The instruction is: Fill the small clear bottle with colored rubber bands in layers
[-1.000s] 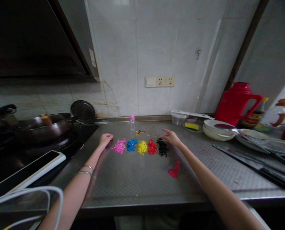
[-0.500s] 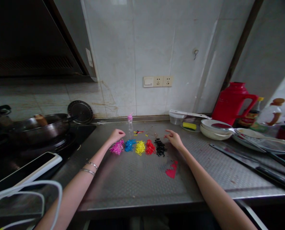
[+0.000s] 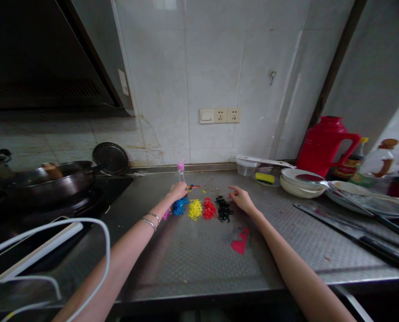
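Observation:
Small heaps of coloured bands lie in a row on the steel counter [image 3: 199, 255]: pink [image 3: 166, 214], blue [image 3: 179, 206], yellow [image 3: 195, 208], red [image 3: 209, 209] and black [image 3: 224, 208]. My left hand [image 3: 178, 191] hovers curled above the blue heap, hiding most of the pink one, beside a little clear bottle with a pink cap [image 3: 181, 171]. A few mixed bands [image 3: 194, 186] lie behind the row. My right hand [image 3: 240, 198] rests just right of the black heap, fingers loosely spread, index finger pointing left.
A wok [image 3: 48, 179] sits on the stove at left, a white cable [image 3: 85, 241] in front. A red scrap [image 3: 240, 241] lies near my right forearm. Right side: red thermos [image 3: 326, 143], stacked bowls [image 3: 301, 181], sponge [image 3: 265, 177], long knives [image 3: 353, 228].
My left hand has moved right from beside the pink heap to over the blue heap, near the small bottle. My right hand has hardly shifted.

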A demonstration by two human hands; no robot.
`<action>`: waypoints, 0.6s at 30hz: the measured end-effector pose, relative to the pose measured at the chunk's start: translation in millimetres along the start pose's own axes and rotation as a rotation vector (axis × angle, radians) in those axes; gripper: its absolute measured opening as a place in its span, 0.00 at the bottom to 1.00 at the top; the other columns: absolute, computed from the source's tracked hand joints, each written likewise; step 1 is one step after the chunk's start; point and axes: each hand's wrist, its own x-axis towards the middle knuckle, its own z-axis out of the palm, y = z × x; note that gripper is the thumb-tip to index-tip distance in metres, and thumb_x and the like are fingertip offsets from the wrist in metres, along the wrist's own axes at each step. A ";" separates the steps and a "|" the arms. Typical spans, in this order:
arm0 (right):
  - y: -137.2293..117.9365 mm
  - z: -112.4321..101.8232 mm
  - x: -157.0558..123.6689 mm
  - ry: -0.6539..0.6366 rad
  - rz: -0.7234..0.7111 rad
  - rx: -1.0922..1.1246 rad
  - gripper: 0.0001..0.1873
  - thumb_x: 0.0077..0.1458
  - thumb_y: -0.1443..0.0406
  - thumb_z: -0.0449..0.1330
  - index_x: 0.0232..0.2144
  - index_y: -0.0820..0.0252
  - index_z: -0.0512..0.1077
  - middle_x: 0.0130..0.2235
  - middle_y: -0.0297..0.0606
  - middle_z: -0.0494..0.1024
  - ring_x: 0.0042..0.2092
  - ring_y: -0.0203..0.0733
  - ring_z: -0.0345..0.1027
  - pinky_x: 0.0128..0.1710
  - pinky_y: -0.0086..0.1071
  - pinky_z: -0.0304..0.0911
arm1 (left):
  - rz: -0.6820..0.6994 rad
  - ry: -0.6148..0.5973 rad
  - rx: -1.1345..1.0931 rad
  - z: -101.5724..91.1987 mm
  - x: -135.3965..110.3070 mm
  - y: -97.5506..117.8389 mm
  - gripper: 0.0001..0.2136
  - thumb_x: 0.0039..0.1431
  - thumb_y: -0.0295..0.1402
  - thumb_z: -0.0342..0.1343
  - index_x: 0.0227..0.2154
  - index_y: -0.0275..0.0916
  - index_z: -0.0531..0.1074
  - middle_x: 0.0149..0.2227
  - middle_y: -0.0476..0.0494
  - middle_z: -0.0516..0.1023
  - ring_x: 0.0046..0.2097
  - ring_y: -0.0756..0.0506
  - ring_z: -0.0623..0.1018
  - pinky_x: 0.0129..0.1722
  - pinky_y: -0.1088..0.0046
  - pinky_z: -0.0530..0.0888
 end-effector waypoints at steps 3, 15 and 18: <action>-0.5 0.2 0.1 -0.007 -0.011 -0.008 0.21 0.48 0.64 0.50 0.46 0.66 0.66 0.25 0.36 0.75 0.27 0.35 0.66 0.32 0.27 0.58 | -0.005 0.008 0.003 3.9 1.9 1.0 0.08 0.50 0.31 0.50 0.28 0.40 0.74 0.33 0.41 0.76 0.36 0.45 0.75 0.35 0.71 0.68; 1.8 -0.2 2.2 -0.023 -0.008 -0.068 0.21 0.47 0.67 0.50 0.45 0.65 0.66 0.25 0.35 0.75 0.27 0.34 0.66 0.33 0.26 0.58 | 0.104 0.094 -0.248 10.8 5.3 3.1 0.10 0.48 0.30 0.49 0.27 0.35 0.75 0.29 0.41 0.76 0.29 0.48 0.73 0.30 0.76 0.65; 1.7 -0.2 2.4 -0.040 -0.006 -0.061 0.21 0.47 0.68 0.50 0.45 0.64 0.66 0.25 0.35 0.75 0.27 0.34 0.66 0.32 0.26 0.59 | 0.251 0.062 -0.391 10.1 2.8 4.5 0.10 0.46 0.31 0.50 0.26 0.33 0.75 0.27 0.42 0.76 0.29 0.49 0.72 0.30 0.77 0.65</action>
